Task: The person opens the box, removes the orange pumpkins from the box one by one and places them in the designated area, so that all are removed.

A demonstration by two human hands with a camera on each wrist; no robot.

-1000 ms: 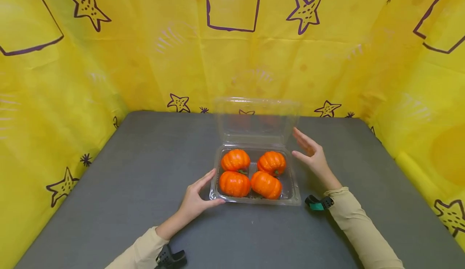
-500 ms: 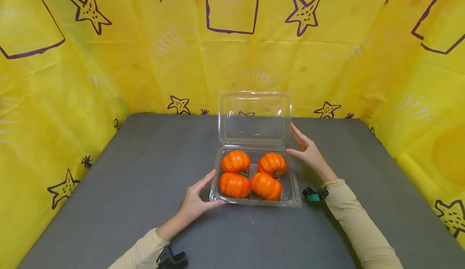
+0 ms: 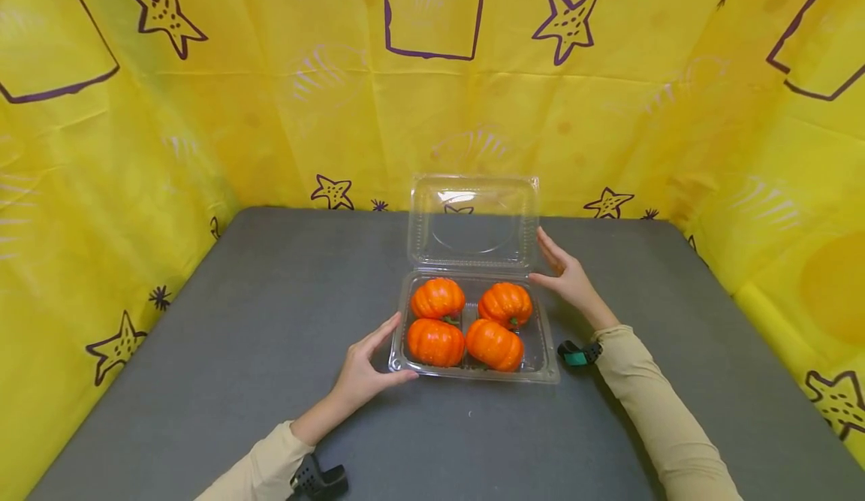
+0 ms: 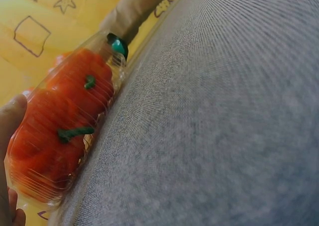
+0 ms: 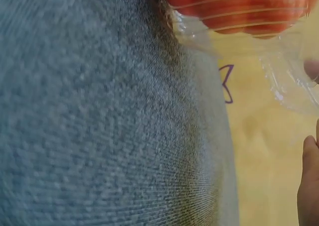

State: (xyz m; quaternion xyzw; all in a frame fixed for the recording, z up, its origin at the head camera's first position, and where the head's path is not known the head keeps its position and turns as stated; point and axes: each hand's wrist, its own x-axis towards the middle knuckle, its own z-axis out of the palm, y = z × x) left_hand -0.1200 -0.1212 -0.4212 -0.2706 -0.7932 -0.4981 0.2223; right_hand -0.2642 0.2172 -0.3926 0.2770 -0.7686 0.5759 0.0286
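Observation:
A clear plastic clamshell container point(image 3: 550, 362) lies on the table with its lid point(image 3: 473, 223) raised at the back. Several small orange pumpkins point(image 3: 495, 345) sit inside in two rows; green stems point(image 4: 75, 132) show on two of them in the left wrist view. My left hand point(image 3: 358, 372) spans the container's front left corner, thumb at the front edge and fairly straight fingers along the left side. Beside the hinge on the right is my right hand point(image 3: 571, 279), its extended fingers at the lid's right edge. Whether they touch the lid is unclear.
The grey table point(image 3: 284, 276) extends around the container on every side. Yellow cloth walls point(image 3: 432, 110) with drawn stars stand behind and at both sides. Dark bands point(image 3: 580, 354) are worn on both wrists.
My right hand has shifted left and slightly away from me, closer to the lid. The lid, blurred earlier, now shows sharply and stands tilted up. The left hand and pumpkins keep their places.

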